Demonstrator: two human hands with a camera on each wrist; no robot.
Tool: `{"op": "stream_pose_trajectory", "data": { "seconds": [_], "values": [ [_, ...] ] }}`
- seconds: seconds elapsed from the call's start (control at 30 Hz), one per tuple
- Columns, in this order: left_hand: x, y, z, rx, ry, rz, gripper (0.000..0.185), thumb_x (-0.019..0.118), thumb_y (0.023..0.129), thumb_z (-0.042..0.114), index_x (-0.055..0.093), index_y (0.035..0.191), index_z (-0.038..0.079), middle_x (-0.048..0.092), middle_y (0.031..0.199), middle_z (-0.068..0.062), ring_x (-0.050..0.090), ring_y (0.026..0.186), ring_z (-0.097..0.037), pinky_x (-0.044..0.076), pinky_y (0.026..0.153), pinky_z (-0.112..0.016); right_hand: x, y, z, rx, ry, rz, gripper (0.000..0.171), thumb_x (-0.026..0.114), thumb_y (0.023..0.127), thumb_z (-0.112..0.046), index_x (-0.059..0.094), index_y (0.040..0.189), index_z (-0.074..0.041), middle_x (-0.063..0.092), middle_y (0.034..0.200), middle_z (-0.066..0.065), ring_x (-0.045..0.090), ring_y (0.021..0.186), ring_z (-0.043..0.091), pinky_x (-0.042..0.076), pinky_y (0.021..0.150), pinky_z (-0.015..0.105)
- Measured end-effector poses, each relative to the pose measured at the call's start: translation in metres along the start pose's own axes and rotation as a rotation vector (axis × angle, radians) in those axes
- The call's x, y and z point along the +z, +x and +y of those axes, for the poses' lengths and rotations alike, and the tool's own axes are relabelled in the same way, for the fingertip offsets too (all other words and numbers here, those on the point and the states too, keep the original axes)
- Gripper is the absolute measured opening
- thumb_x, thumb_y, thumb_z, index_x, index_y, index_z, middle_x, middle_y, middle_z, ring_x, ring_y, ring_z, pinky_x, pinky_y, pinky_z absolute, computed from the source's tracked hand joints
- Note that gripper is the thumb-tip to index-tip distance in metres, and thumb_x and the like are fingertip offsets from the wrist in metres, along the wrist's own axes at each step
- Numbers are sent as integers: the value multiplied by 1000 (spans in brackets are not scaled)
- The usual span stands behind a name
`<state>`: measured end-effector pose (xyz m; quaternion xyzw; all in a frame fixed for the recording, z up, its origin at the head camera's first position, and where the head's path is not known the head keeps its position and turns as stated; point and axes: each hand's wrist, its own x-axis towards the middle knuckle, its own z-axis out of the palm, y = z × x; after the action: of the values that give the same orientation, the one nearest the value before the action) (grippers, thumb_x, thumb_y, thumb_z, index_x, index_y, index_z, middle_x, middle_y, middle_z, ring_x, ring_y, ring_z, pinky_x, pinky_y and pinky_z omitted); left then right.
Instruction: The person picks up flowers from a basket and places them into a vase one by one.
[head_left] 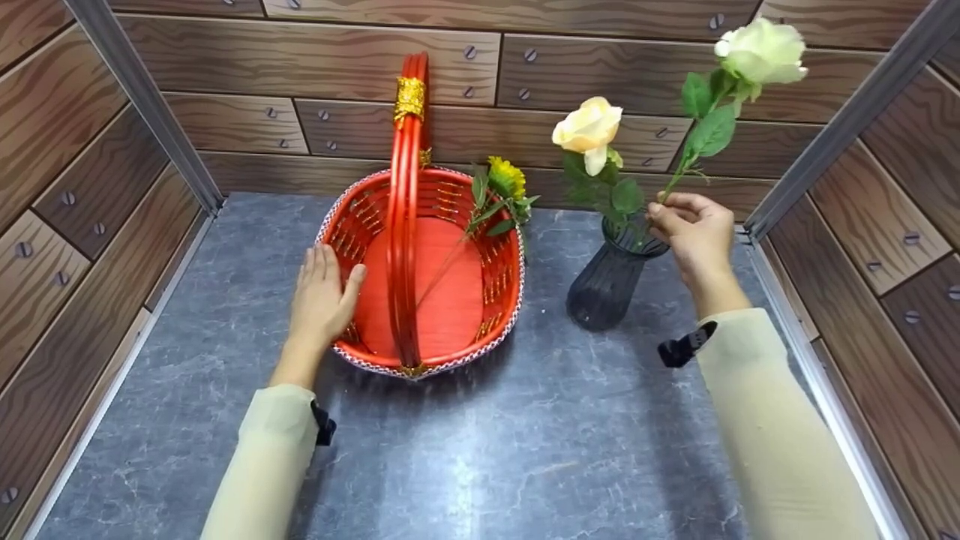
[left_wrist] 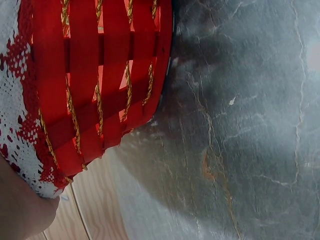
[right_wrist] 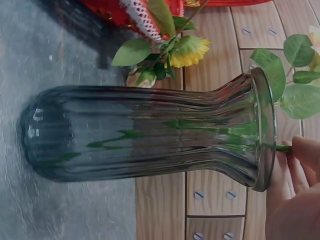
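vase: dark ribbed glass vase (head_left: 609, 283) stands upright on the grey marbled tabletop (head_left: 525, 450), just right of the basket; one cream rose (head_left: 589, 129) already sits in it, so I'd call that one done
right hand: right hand (head_left: 694, 229) hovers at the vase mouth, fingers pinched round the stem of a second pale rose (head_left: 763, 51); bloom is way up high, tilted to the right; in the right wrist view the stem end looks to be right at the rim of the vase (right_wrist: 150, 132), and green stems show through the glass, though I can't tell which stem is whose
left hand: left hand (head_left: 321, 296) lies flat against the near-left rim of the red basket (head_left: 499, 300), fingers straight, thumb hooked just over the edge; not gripping anything, more like steadying it
basket: tall red handle with a gold band; white lace trim round the rim, seen close in the left wrist view (left_wrist: 15, 100)
still in the basket: one yellow sunflower (head_left: 506, 178), stem slanting across the bottom, head leaning on the far rim
progress guess: roughly one flower in, one going in, one left; past halfway-ish once this rose is seated
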<state>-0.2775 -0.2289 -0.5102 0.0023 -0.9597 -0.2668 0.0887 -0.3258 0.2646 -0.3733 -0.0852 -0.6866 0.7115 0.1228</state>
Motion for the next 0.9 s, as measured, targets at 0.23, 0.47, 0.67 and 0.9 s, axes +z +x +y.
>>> {"op": "stream_pose_trajectory", "data": {
  "seconds": [0.23, 0.47, 0.67, 0.9],
  "values": [
    [-1, 1, 2, 3, 4, -2, 85, 24, 104, 59, 13, 155, -9, 10, 163, -27, 1, 153, -39, 6, 125, -51, 4, -3, -4, -14, -234, 36, 23, 73, 89, -5, 69, 112, -7, 75, 88, 2, 72, 79, 14, 61, 75, 25],
    [-1, 0, 2, -9, -4, -13, 82, 27, 106, 54, 11, 155, -9, 8, 163, -27, 0, 153, -38, 5, 125, -51, 5, -4, -5, -8, -233, 33, 24, 71, 93, -16, 68, 109, 2, 74, 85, -2, 72, 80, 13, 61, 75, 26],
    [-1, 0, 2, -5, 13, -15, 84, 24, 105, 56, 10, 155, -9, 8, 163, -27, 0, 153, -38, 5, 125, -50, 4, -2, -7, 1, -341, -4, 29, 72, 92, -16, 66, 113, 4, 72, 82, -7, 72, 77, 9, 61, 77, 27],
    [-1, 0, 1, -5, 21, -13, 87, 20, 104, 61, 11, 155, -9, 8, 163, -27, 1, 153, -38, 5, 125, -50, 4, 3, -15, 33, -562, -63, 37, 72, 93, -22, 68, 119, 4, 73, 93, 3, 73, 75, 7, 61, 73, 25]
  ]
}}
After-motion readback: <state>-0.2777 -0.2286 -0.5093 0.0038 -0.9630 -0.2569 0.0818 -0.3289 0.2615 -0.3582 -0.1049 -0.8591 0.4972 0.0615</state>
